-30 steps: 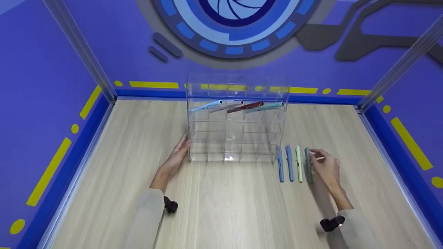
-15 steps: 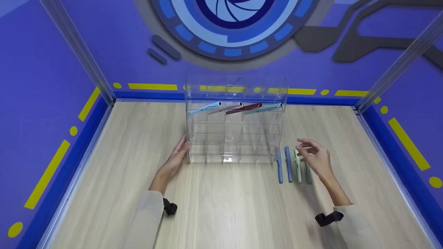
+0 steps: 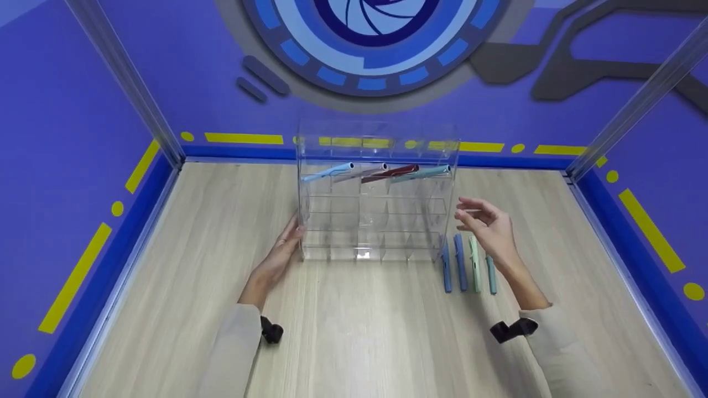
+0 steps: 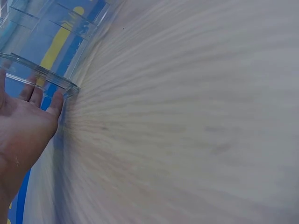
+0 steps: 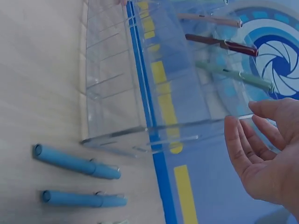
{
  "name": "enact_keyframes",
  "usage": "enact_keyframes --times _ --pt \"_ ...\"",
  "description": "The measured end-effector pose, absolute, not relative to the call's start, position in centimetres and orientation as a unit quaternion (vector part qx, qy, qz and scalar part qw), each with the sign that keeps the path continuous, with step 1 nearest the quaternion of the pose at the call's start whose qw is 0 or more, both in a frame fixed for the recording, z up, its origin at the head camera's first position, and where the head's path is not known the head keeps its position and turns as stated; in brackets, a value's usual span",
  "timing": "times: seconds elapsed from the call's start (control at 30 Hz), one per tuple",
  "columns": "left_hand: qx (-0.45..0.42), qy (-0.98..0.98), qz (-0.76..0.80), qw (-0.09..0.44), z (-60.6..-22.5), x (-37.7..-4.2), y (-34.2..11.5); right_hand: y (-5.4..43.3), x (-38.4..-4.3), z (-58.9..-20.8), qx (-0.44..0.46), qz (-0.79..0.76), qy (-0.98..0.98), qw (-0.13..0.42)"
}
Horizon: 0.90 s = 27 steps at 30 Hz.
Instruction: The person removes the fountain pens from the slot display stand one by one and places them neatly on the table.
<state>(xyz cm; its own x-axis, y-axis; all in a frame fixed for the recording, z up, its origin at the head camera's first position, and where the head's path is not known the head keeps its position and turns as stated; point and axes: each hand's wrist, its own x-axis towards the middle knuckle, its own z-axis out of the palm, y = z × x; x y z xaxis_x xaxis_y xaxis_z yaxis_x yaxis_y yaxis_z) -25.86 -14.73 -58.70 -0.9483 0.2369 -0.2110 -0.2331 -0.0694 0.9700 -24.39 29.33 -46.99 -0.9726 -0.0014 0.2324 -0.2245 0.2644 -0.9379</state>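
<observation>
Rack [image 3: 373, 214] is touched on its left by the left hand [image 3: 281, 254], fingers kinda straight; right hand [image 3: 489, 229]'s raised off its right side, loosely curved, nothing gripped, near some pens [image 3: 461, 262].

Head view: bright, fairly even; pale glare spreads on wood-grain tabletop [image 3: 354, 337], soft shadow beside right forearm [image 3: 525, 284], glint on clear compartmented rack [image 3: 374, 213]. Wrist views run dimmer, hazier (left's grain smears radially).

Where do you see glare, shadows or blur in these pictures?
Head view: a bright glint low on the clear pen rack, and a soft shadow on the wooden table beside the right sleeve; left wrist view: the table's grain smears into soft streaks; right wrist view: slightly soft, but two blue pens remain distinguishable.
</observation>
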Motion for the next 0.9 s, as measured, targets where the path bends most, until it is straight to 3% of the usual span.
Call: enact_keyframes --times 0.4,0.9 --pt "-0.002 0.667 0.728 0.158 -58.6 -26.2 -14.7 25.7 -26.9 -44.9 0.107 0.652 -0.740 0.130" --pt "0.005 0.672 0.725 0.152 -58.8 -26.0 -14.7 23.2 -28.9 -44.4 0.093 0.685 -0.721 0.056"
